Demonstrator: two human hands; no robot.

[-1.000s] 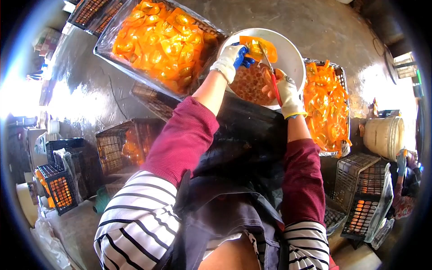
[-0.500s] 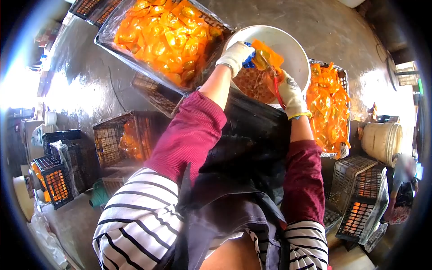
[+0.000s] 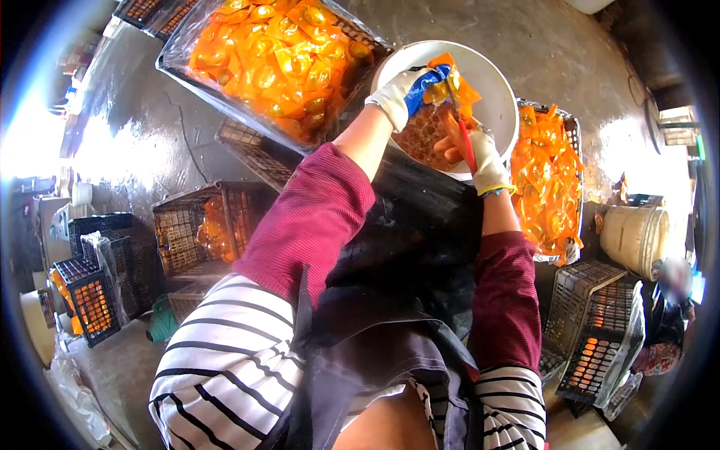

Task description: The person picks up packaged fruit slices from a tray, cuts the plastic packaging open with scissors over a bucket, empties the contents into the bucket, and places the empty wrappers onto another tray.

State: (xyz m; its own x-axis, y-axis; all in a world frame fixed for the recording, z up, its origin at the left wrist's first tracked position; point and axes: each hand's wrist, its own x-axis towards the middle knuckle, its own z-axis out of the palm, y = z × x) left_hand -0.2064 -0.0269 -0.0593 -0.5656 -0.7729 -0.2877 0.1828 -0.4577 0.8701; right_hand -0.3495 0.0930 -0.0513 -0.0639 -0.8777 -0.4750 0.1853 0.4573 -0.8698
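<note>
My left hand point(image 3: 403, 93), in a white glove with blue fingers, is closed on a shiny orange packet point(image 3: 459, 90) above a white bucket point(image 3: 505, 90). My right hand point(image 3: 482, 154), in a white glove with bare-looking fingertips, is closed round red-handled scissors point(image 3: 468, 144). Their blades reach up to the packet and touch or overlap it; whether they cut into it I cannot tell. Inside the bucket lies a wet reddish-brown mass point(image 3: 421, 141) of roundish pieces.
A plastic-lined crate point(image 3: 169, 71) heaped with similar orange packets stands left of the bucket. Another crate point(image 3: 576, 139) on the right holds orange packaging. Farther out are several black crates, a cream bucket point(image 3: 634, 238) and a person point(image 3: 664, 330) at the right edge.
My left hand has turned, showing more of the blue on its glove, and the packet has shifted slightly up and right. My right fingers are now more visible beside the scissors.
</note>
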